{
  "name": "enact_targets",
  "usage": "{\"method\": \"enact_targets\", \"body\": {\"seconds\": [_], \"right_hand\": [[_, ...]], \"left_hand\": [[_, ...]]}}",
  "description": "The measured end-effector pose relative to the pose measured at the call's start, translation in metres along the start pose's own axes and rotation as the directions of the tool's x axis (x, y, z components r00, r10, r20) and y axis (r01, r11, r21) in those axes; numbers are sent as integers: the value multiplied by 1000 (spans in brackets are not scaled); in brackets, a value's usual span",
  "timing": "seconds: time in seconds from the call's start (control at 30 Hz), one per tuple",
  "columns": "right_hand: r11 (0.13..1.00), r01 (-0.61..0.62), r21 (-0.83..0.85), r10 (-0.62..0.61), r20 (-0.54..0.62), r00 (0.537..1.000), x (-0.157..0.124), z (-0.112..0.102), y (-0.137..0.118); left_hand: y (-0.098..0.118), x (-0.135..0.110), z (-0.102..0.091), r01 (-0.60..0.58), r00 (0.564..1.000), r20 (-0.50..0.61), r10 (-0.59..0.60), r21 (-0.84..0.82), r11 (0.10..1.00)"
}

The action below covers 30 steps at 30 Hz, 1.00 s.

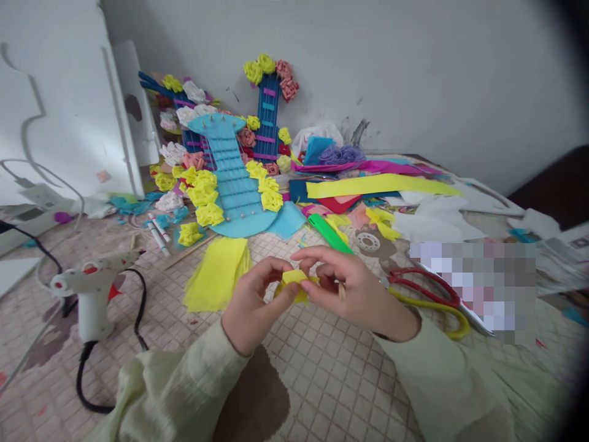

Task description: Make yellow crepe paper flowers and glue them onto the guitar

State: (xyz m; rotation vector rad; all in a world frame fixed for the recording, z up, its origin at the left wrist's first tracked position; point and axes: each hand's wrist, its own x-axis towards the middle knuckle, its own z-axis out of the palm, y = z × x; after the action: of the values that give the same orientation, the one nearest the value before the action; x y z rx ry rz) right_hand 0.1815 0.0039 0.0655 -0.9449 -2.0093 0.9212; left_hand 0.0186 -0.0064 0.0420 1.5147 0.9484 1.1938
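Both hands meet over the middle of the table on a small piece of yellow crepe paper (293,277). My left hand (255,301) pinches its left side between thumb and fingers. My right hand (356,298) pinches the other side, its fingers curled. What looks like the end of a thin wooden stick (342,291) pokes out among the right fingers; the rest is hidden. Just left of my left hand lies a stack of yellow crepe paper sheets (215,273). Behind the hands, a light blue guitar-shaped piece (235,178) leans, edged with yellow paper flowers (202,190).
At the left stands a white glue gun (94,294) with a black cord. Scissors with red handles (426,282) lie beyond my right forearm, near a green cutter (327,232). Paper strips (381,185) and dark blue flowered pieces (267,113) crowd the back by the wall.
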Motion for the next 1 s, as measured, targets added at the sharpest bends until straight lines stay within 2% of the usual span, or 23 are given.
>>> {"method": "enact_targets", "body": {"seconds": [0.13,0.4,0.47,0.6,0.7,0.83,1.0], "right_hand": [[1000,-20,19,20,-28,999,0,0,1],[999,-27,-29,26,-57,998,0,3,4],[998,-19,-59,15,-58,998,0,4,5],[996,2,-89,-7,-51,999,0,5,7],[995,14,-97,-18,-46,999,0,5,8],[994,41,-102,-50,-89,995,2,0,6],[976,183,-121,-200,-141,970,3,-6,2]], "left_hand": [[-2,1,-2,33,999,14,-34,66,997],[-2,1,-1,41,988,-151,-7,222,974],[2,2,0,44,991,-134,-6,281,959],[7,3,0,97,995,-60,-81,349,932],[6,3,-2,119,993,-65,-103,325,938],[0,2,-4,98,991,-110,-72,253,963],[-5,1,-5,88,989,-133,-61,211,973]]}}
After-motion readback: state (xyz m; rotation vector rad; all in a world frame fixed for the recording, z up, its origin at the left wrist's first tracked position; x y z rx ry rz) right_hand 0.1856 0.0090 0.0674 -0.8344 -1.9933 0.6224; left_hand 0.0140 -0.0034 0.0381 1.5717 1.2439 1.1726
